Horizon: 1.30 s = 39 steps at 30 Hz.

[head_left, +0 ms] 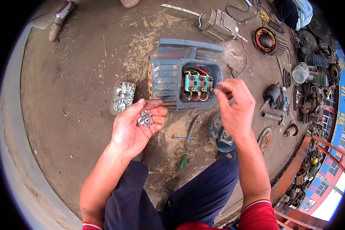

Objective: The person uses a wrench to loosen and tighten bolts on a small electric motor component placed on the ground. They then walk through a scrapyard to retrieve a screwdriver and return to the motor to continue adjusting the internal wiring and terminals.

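Observation:
My left hand (131, 128) is cupped palm up, fingers curled around a small heap of metal washers and nuts (145, 118). Thumb and forefinger of my right hand (235, 105) are pinched together at the right rim of an open terminal box (220, 74). Whatever sits between those fingertips is too small to make out. The box belongs to a blue motor housing (165, 78) with ribbed sides. Inside it, a turquoise terminal block (197, 82) carries several metal posts, with red and green wires attached.
Left of the motor stands a clear tub of washers and nuts (124, 97). A green-handled tool (183, 162) lies on the ground before me. Farther right are a metal box (220, 25), a wound stator (265, 40) and heaped motor parts (308, 76). Another person's shoe (57, 27) shows far left.

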Tool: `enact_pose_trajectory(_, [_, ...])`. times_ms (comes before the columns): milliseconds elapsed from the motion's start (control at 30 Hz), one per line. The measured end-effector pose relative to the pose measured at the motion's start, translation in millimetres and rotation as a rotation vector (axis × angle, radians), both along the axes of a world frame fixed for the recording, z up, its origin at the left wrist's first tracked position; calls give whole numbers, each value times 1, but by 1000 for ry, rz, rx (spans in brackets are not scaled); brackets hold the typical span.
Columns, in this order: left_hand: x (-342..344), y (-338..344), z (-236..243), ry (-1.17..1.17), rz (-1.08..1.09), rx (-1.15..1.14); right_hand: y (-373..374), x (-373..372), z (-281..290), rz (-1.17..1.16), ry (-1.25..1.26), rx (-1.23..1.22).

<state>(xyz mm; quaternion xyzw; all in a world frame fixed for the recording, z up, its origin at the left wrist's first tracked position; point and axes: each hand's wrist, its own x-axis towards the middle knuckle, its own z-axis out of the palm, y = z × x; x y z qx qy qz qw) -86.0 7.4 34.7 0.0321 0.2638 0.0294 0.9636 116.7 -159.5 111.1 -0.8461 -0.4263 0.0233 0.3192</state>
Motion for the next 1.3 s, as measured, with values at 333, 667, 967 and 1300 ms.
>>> enact_pose_trajectory(333, [4, -3, 0, 48, -42, 67, 9, 21, -11, -17, -58, -158])
enact_pose_trajectory(667, [1, -2, 0, 65, -37, 99, 16, 30, 4, 221, -324, -315])
enact_pose_trajectory(967, [1, 3, -1, 142, -57, 134, 18, 29, 5, 162, -359, -442])
enact_pose_trajectory(1300, [0, -5, -13, 136, -24, 108, 3, 25, -9, 75, -485, -303])
